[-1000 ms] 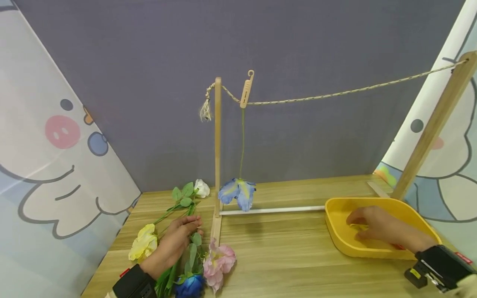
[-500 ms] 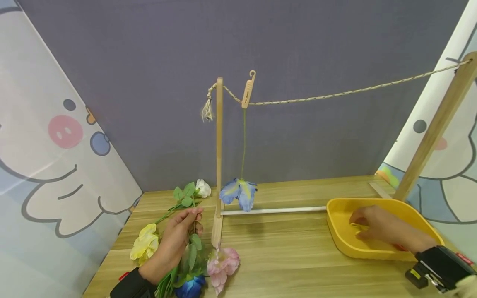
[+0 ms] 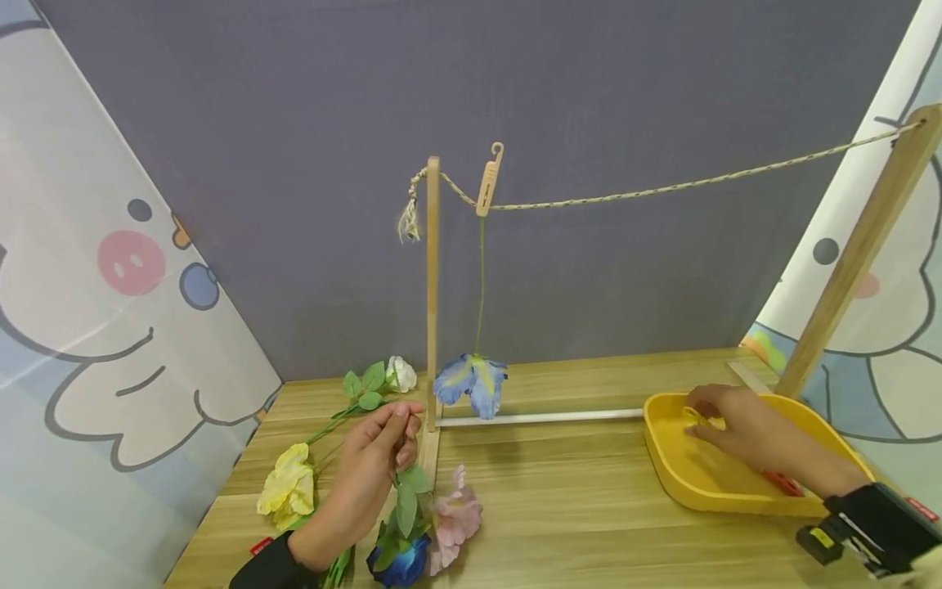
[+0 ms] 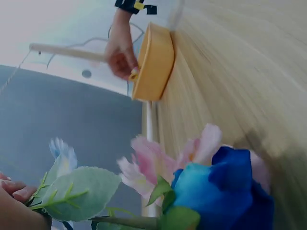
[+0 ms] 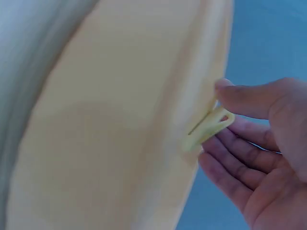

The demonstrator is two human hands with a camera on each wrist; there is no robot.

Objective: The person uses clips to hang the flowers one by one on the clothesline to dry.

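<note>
My left hand (image 3: 396,427) pinches the green stem of a blue rose (image 3: 401,563), which hangs head-down just over the table; in the left wrist view the blue rose (image 4: 221,190) and a leaf (image 4: 81,191) fill the foreground. A pink flower (image 3: 456,519) lies against it. My right hand (image 3: 701,415) reaches into the yellow tray (image 3: 736,497) and pinches a yellow clothes peg (image 3: 696,419) between thumb and fingers. The right wrist view shows that peg (image 5: 209,128) held at the tray's wall (image 5: 120,120).
A rope (image 3: 662,188) runs between two wooden posts (image 3: 432,294); a peg (image 3: 487,182) on it holds a light blue flower (image 3: 471,381) upside down. Yellow (image 3: 287,489) and white (image 3: 401,373) flowers lie at the left. A red peg (image 3: 782,483) lies in the tray.
My left hand has closed on the blue rose's stem and raised it toward the post. My right hand has lifted a yellow peg toward the tray's far rim.
</note>
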